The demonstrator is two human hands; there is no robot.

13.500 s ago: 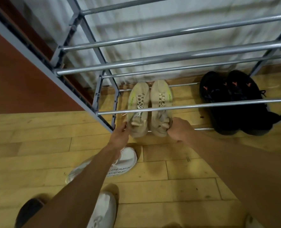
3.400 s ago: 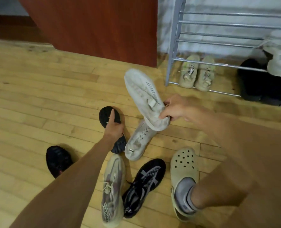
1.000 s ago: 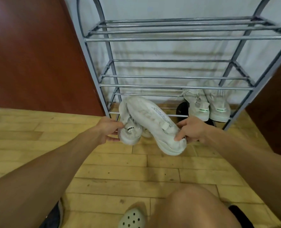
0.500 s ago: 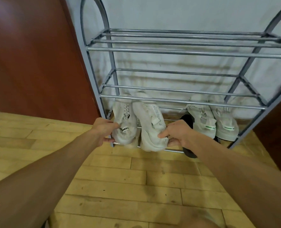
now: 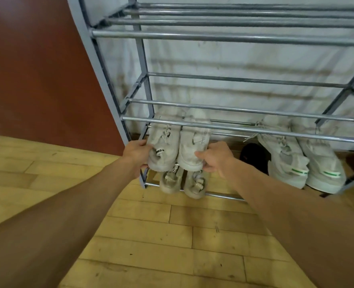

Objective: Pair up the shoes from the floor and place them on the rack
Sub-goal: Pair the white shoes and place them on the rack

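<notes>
both hands hold a pair of white shoes at the left end of the rack (image 5: 230,37), on the second tier from the bottom. the left hand (image 5: 136,153) has its fingers curled around the heel of the left shoe (image 5: 163,146); the right hand (image 5: 217,157) has its fingers clamped on the heel of the right shoe (image 5: 193,148). the two shoes lie side by side, touching, toes pointing to the wall, heels sticking out over the front bar. a small heel tab on the left shoe carries black letters, partly covered; only "ned" or so can be read. faint small print runs along the right shoe, too small to read. directly below, on the bottom tier, sits a beige pair (image 5: 181,182). to the right on the same tier as the held pair rests a white pair with green heel stripes (image 5: 302,163), with a black shoe (image 5: 254,157) below and beside it. the floor (image 5: 172,246) is pale wood.
</notes>
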